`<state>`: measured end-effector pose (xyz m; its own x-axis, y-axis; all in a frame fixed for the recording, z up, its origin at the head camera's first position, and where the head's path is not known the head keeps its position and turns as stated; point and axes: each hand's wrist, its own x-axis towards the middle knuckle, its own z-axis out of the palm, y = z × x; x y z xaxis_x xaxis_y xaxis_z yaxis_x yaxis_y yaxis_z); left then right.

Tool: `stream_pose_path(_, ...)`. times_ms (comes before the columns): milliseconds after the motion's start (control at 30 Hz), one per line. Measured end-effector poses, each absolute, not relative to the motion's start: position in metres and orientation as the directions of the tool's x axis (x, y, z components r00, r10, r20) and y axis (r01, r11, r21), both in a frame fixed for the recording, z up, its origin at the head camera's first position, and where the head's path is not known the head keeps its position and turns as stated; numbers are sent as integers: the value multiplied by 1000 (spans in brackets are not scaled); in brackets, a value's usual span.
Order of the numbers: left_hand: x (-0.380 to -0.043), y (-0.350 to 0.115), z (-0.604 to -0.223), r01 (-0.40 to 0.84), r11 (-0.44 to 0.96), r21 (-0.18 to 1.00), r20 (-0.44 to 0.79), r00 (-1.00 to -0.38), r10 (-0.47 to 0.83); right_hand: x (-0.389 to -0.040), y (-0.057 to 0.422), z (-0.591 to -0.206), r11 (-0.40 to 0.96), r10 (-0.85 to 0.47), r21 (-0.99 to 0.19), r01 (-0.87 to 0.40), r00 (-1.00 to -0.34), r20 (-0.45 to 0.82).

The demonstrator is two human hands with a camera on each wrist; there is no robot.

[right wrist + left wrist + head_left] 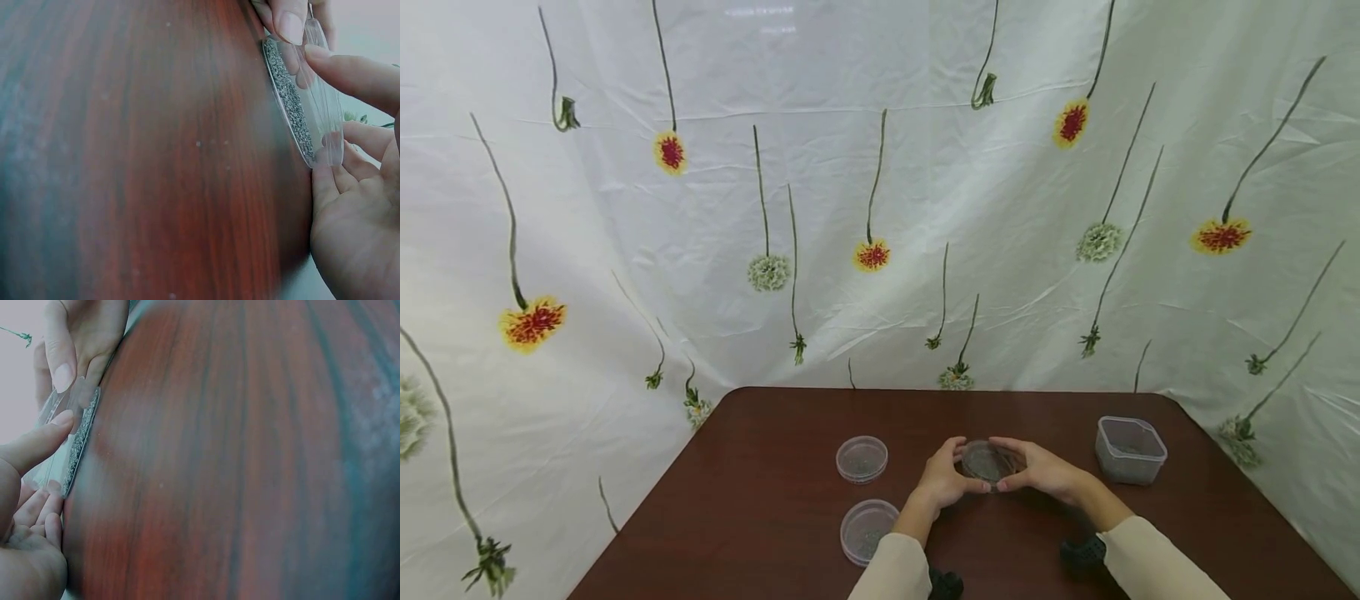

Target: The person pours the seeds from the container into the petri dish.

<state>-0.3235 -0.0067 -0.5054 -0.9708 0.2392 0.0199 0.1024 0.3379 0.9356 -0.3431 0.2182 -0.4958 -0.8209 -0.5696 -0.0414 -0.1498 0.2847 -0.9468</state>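
A clear round petri dish (982,460) with a layer of dark grey granules sits between both hands on the brown table. My left hand (943,480) grips its left side, thumb at the near rim and fingers round the far side. My right hand (1047,473) holds the right side the same way. In the right wrist view, the dish (290,103) shows granules along its bottom and clear plastic rims above them. Whether its lid is fully seated, I cannot tell. The left wrist view shows the left thumb against the dish (80,444) too.
Two petri dishes stand left of the hands, one farther back (861,459) and one nearer (867,532), partly behind the left arm. At right is a clear square plastic tub (1131,452) with grey contents. A white flowered cloth (820,200) hangs behind the table (760,492).
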Motion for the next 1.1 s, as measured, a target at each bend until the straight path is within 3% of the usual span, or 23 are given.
stream_pose_path(1100, -324, -13, -503, 155, 347, 925, 63, -963, 261, -342, 209, -493, 284, -566, -935, -211, -825, 14)
